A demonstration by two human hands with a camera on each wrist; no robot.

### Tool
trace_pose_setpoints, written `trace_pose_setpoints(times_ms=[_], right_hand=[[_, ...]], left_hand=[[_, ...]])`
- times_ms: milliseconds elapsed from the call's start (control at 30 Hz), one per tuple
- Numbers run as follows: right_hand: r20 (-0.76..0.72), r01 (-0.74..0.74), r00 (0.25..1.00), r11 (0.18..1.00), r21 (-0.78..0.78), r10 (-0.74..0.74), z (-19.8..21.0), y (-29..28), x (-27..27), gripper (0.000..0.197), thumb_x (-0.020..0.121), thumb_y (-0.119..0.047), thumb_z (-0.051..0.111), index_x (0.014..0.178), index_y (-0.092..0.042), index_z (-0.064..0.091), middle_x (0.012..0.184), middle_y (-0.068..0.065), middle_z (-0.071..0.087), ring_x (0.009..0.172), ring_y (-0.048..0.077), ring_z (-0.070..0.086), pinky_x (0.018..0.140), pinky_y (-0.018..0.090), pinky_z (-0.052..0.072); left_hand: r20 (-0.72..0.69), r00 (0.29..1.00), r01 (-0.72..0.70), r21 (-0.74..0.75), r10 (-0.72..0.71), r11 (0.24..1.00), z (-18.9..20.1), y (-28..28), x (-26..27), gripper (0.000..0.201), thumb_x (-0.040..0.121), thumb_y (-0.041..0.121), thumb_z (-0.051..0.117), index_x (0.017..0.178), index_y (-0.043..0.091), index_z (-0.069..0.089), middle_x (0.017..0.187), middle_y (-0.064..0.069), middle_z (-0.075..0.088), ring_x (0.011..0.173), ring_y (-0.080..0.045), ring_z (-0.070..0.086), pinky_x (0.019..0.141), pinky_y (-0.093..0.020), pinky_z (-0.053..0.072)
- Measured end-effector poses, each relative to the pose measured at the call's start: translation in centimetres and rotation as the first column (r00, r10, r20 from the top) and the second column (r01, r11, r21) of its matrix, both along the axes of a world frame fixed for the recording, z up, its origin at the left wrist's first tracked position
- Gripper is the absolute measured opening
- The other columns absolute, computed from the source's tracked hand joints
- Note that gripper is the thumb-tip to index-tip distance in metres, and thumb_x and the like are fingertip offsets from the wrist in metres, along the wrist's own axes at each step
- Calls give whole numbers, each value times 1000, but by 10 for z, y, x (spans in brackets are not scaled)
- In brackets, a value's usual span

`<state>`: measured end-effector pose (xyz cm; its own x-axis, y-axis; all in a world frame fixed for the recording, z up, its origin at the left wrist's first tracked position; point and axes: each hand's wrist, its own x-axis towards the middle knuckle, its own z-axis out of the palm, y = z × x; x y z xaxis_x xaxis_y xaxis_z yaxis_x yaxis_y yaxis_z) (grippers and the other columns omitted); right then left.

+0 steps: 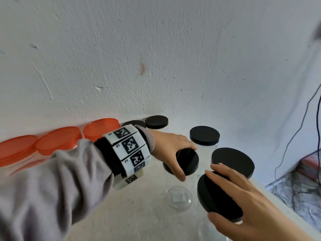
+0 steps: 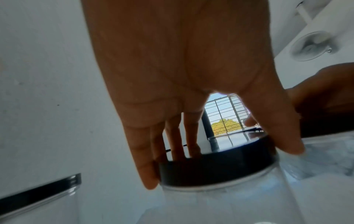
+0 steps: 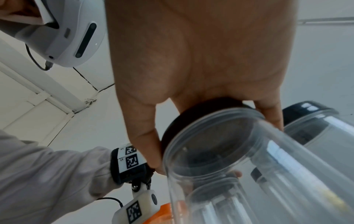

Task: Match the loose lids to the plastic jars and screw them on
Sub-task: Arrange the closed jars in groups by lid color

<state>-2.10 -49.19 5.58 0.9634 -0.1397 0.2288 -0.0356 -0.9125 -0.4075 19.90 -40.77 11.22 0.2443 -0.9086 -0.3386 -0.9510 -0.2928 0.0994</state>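
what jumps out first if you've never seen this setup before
Two bare hands at work in the middle: the left hand grips a black lid seated on a clear jar, while the right hand holds another black lid, tilted at the mouth of a clear jar. Behind the left arm, orange lids line the white wall, and on that wrist sits a white band of black square markers.

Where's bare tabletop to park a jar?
Bare tabletop lies near-left, between the grey sleeve and the open clear jar. Crowded: orange-lidded jars along the wall, black-lidded jars back-right around both hands.
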Motion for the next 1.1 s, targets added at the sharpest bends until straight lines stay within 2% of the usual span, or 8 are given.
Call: trace_pose_setpoints(times_ms=[200,300,400,533,633,800,933,1100], right_hand=[[75,-42,996,998,41,39,7,25,18,66,72,-60,45,135,-53,26,129,-49,2,122,-30,-6,96,-3,1],[162,-29,987,992,122,9,11,32,50,56,82,-51,54,135,-38,42,133,-32,21,125,-12,17,103,12,18],[199,63,975,984,164,-96,16,36,95,50,86,-39,59,132,-21,49,142,-7,32,133,9,24,110,29,25],[151,139,974,970,198,-170,8,32,149,44,88,-35,58,126,-14,52,141,1,34,131,18,27,108,33,27],[137,150,974,970,189,-178,-2,30,173,43,88,-35,57,124,-13,52,138,3,37,127,20,30,105,33,28],[97,164,979,974,158,-181,-10,32,180,47,91,-38,56,129,-13,49,142,5,34,131,21,28,108,33,26],[79,142,985,979,145,-154,3,34,158,57,91,-40,57,137,-9,41,150,8,24,140,21,18,113,33,23],[94,227,969,973,34,-229,26,12,95,68,85,-48,60,140,-15,39,146,1,32,136,19,24,109,30,23]], left_hand=[[88,985,-145,-47,149,988,6,37,19,86,72,64,67,142,26,35,139,9,40,128,-12,39,107,-31,32],[111,957,-262,-71,268,963,9,60,31,73,70,64,68,127,22,50,124,6,51,116,-15,49,101,-36,41],[103,926,-351,-117,362,929,7,83,41,60,67,63,70,111,26,55,107,8,52,100,-13,53,92,-35,46],[58,891,-432,-195,451,880,-4,104,49,48,67,61,71,99,28,55,102,9,52,94,-10,54,86,-32,48],[-5,877,-464,-269,481,844,-12,111,51,47,71,58,71,102,26,56,102,8,56,96,-12,55,86,-31,47],[-65,868,-483,-337,492,808,-22,115,50,67,77,55,67,131,21,47,127,7,46,107,-6,44,88,-20,34],[-96,859,-503,-334,502,797,-29,115,47,80,76,57,67,142,22,36,137,6,38,124,-12,42,103,-31,38],[-125,848,-522,-368,515,770,-36,115,46,72,72,56,66,133,26,41,131,7,38,120,-13,43,102,-38,40]])
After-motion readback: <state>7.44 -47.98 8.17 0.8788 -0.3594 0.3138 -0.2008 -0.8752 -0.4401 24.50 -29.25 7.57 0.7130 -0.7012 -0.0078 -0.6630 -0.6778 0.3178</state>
